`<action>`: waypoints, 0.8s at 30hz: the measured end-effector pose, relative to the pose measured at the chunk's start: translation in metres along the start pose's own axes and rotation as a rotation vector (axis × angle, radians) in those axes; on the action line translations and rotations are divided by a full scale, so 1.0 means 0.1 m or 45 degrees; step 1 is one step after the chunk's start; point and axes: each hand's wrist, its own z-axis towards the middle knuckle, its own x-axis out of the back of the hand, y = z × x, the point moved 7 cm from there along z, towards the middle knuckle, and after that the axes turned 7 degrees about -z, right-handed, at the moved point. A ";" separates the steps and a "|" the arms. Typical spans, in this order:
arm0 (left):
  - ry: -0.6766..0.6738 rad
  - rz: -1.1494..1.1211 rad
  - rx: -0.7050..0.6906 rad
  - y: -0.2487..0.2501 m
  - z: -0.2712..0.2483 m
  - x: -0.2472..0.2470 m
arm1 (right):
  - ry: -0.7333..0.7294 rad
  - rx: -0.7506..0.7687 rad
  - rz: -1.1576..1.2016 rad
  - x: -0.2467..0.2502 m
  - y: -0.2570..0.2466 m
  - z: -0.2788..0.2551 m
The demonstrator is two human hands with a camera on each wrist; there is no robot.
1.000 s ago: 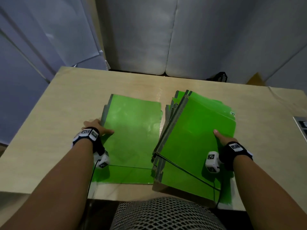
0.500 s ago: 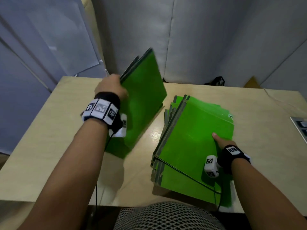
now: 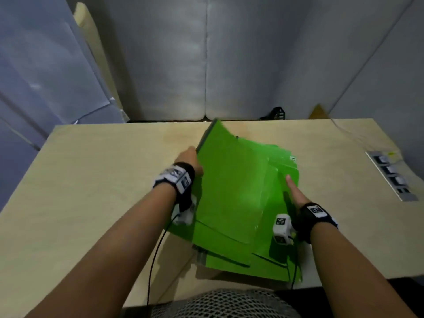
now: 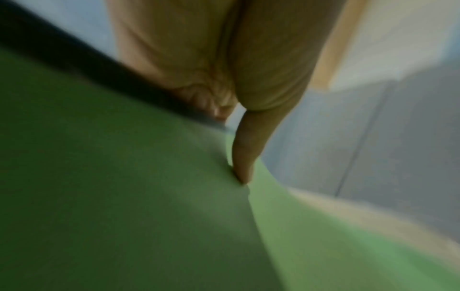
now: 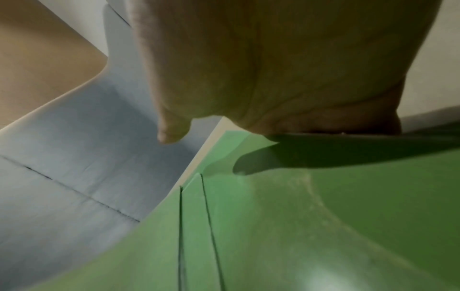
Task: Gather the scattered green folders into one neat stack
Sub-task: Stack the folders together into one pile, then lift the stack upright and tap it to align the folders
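On the light wooden table (image 3: 96,180), the green folders (image 3: 277,255) lie as a loosely fanned pile near the table's front edge, right of its middle. The left hand (image 3: 189,158) holds a small bundle of green folders (image 3: 227,187) by its dark spine edge, tilted, with the bundle's right side lowered over the pile and its left side raised. In the left wrist view the thumb (image 4: 245,149) presses on the green cover while the other fingers go out of sight behind the dark edge; that picture is blurred, so how many folders are in the bundle cannot be told. The right hand (image 3: 296,195) lies on the right part of the pile, one finger stretched out toward the table's far side; the bundle's edge and the wrist camera (image 3: 282,228) hide the rest of it. From the right wrist view, the palm (image 5: 286,65) rests on the folders' edge and only one fingertip (image 5: 171,133) shows, relaxed and off the surface. The pile's lower layers are covered. At the table's right edge sits a grey power strip (image 3: 390,175), partly cut off by the bend of the picture.
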 end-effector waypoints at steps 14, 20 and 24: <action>-0.370 -0.586 0.453 -0.32 0.07 -1.01 | 0.093 -0.029 -0.160 -0.03 0.02 0.14; -0.636 -0.906 0.635 -0.44 0.03 -1.11 | 0.161 -0.038 0.010 -0.10 0.06 0.17; -0.711 -0.986 0.556 -0.36 0.00 -0.98 | 0.222 0.088 -0.086 -0.13 -0.22 0.16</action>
